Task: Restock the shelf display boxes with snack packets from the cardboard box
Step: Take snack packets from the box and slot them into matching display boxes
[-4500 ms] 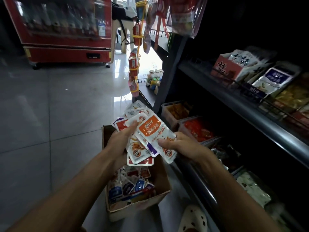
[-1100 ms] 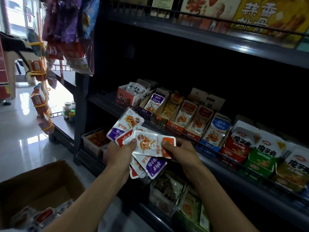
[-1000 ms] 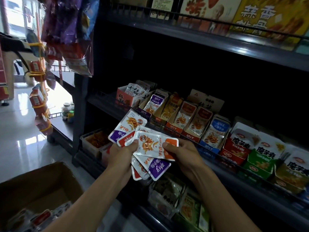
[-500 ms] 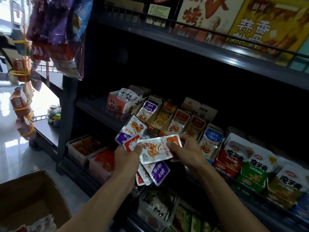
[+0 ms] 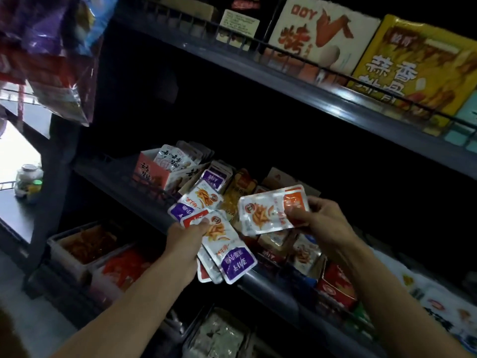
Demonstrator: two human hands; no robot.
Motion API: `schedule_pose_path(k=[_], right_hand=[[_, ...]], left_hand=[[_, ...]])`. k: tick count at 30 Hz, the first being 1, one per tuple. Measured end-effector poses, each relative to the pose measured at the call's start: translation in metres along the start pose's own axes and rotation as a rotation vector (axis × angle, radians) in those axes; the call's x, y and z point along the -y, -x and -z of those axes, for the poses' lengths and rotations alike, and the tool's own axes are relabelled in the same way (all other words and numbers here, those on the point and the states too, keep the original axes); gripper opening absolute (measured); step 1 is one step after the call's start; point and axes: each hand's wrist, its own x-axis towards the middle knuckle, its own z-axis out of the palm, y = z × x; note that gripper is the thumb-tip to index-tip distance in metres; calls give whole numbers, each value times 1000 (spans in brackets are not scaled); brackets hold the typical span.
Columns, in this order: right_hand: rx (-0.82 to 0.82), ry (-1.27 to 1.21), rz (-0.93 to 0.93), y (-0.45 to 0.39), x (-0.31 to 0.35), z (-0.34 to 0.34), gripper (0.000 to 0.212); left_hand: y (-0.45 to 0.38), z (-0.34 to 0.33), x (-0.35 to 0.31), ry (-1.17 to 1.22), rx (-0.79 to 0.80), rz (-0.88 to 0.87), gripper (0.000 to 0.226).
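Observation:
My left hand (image 5: 187, 237) grips a fanned stack of snack packets (image 5: 227, 250), white with purple and red ends, in front of the middle shelf's edge. My right hand (image 5: 320, 219) pinches a single white packet with an orange end (image 5: 268, 210), held flat and apart from the stack. Right behind both hands stands the row of shelf display boxes (image 5: 206, 177), each holding upright packets in purple, yellow, orange and blue. The cardboard box is out of view.
A pink display box (image 5: 151, 171) stands at the row's left end. The upper shelf (image 5: 296, 81) carries large snack cartons behind a wire rail. Clear tubs (image 5: 85, 244) of red snacks sit on the lower shelf. Hanging bags (image 5: 51, 60) fill the upper left.
My right hand has pulled the orange-ended packet off the stack and carried it right and up toward the display boxes. The view has moved closer to the shelf, and the cardboard box has left the frame.

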Motion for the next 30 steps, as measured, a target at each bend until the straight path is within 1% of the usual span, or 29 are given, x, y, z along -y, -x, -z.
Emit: schedule_pose_path(k=[3, 9, 13, 17, 22, 23, 27, 30], right_hand=[[-66, 182, 90, -25, -3, 11, 11], [-73, 398, 139, -60, -16, 3, 11], [-51, 452, 99, -76, -22, -9, 20], [-18, 567, 92, -95, -27, -20, 19], [77, 689, 91, -116, -46, -36, 21], [83, 728, 90, -118, -51, -38, 23], [64, 910, 104, -123, -65, -44, 42], [-7, 843, 79, -126, -67, -44, 43]], left_hand=[[-18, -2, -5, 13, -29, -14, 20], [-42, -11, -3, 43, 4, -35, 23], [-50, -14, 0, 59, 34, -28, 21], [-55, -14, -1, 66, 78, -33, 20], [-60, -13, -7, 74, 136, -61, 15], [-62, -12, -8, 64, 143, -66, 15], [-70, -8, -9, 72, 134, -72, 16], [-74, -5, -6, 74, 132, -69, 16]])
